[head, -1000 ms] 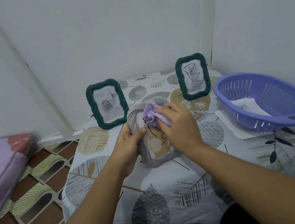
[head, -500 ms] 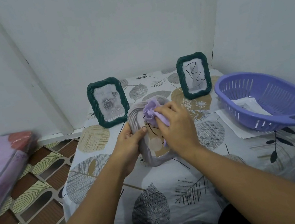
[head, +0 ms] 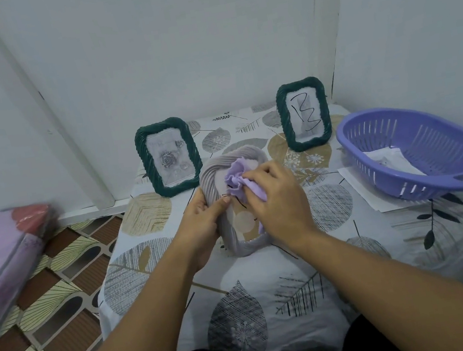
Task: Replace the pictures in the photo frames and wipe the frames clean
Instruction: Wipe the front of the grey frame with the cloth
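Head view: my left hand (head: 202, 226) grips the left rail of the grey frame (head: 237, 202), held tilted at mid-table (head: 246, 310); my right hand (head: 278, 207) pinches a lilac cloth (head: 239, 181) against its glass. Wiping is under way. Two green frames (head: 169, 156) (head: 303, 114) stand along the far edge. Whether they are wiped I cannot tell. The basket (head: 416, 150) at the right edge holds paper.

On the leaf-patterned tabletop (head: 271, 276), two dark green woven photo frames (head: 169, 156) (head: 303, 114) stood far; a grey woven photo frame (head: 235, 245) lay nearer between them, a purple plastic slotted basket (head: 422, 149) right.
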{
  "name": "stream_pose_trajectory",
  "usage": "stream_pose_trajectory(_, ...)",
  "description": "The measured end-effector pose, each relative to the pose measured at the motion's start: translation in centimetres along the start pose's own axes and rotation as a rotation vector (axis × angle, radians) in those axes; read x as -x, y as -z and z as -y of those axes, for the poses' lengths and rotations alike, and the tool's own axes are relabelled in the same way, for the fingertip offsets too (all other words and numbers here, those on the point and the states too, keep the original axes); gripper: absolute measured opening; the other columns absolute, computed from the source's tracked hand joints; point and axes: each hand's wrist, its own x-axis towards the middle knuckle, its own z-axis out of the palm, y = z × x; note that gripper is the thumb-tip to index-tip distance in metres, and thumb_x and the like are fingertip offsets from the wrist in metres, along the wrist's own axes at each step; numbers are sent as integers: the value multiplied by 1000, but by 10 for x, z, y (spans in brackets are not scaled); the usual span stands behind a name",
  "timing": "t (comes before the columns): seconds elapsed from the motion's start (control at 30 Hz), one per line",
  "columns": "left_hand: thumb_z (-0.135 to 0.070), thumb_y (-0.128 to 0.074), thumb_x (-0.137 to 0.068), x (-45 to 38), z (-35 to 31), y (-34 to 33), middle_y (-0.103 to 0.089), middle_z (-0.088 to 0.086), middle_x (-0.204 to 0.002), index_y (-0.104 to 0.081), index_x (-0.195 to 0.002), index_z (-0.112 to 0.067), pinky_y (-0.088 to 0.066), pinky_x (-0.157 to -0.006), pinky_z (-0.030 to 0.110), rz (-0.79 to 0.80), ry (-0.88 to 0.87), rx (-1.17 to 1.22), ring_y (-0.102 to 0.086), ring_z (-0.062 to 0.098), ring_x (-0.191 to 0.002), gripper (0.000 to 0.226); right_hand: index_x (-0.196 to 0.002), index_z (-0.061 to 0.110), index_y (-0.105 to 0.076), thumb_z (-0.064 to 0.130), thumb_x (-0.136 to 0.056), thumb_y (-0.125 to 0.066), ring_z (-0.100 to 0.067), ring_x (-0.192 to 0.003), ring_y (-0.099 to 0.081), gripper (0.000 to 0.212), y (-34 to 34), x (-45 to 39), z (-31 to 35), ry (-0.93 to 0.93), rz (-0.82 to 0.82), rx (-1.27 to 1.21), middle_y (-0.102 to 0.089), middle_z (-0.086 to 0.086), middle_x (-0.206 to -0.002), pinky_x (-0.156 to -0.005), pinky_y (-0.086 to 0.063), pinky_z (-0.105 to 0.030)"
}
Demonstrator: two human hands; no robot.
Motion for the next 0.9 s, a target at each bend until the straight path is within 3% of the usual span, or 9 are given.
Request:
stream_pose_trajectory(0.13, -4, -55, -103, 1, 0, -1, -72, 16, -123, -57, -134, -16, -50, -104, 61, 1, 3, 1, -66, 41, -118, 33, -113, 21, -74, 21, -94, -67, -18, -93, -57, 20, 3, -19, -3, -95, -78, -6, -57, 2, -106, -70, -54, -37)
stream_pose_trajectory(0.33, -4, -55, -104, 2, -2, -1, -74, 12, -121, -59, -133, -18, -54, -98, 50, 11, -1, -2, -70, 30, -109, 33, -110, 22, -74, 29, -95, -63, -23, -91, -56, 20, 2, -3, -3, 12, 12, 13, -58, 1, -104, -67, -49, -35)
stream_pose_trajectory(0.47, -4, -55, -103, 2, -2, -2, -74, 13, -121, -58, -132, -18, -56, -97, 50, 9, 2, 0, -70, 33, -110, 32, -111, 23, -75, 23, -94, -67, -18, -91, -56, 18, 3, -20, -6, -68, -51, 4, -57, 3, -103, -66, -49, -32)
stream_pose_trajectory(0.6, -3, -54, -103, 2, -2, -1, -74, 12, -121, -57, -134, -17, -58, -89, 42, 21, -5, 15, -71, 27, -106, 34, -112, 23, -74, 26, -94, -66, -21, -92, -55, 19, -1, -4, -4, -19, 4, 14, -57, 3, -105, -69, -48, -34)
stream_pose_trajectory(0.9, -4, -54, -104, 5, -3, -2, -73, 11, -124, -56, -138, -19, -56, -96, 47, 29, -7, 29, -70, 31, -112, 37, -111, 22, -74, 22, -93, -69, -23, -90, -57, 19, -4, -13, 2, 46, -11, 22, -58, 1, -104, -69, -51, -39)
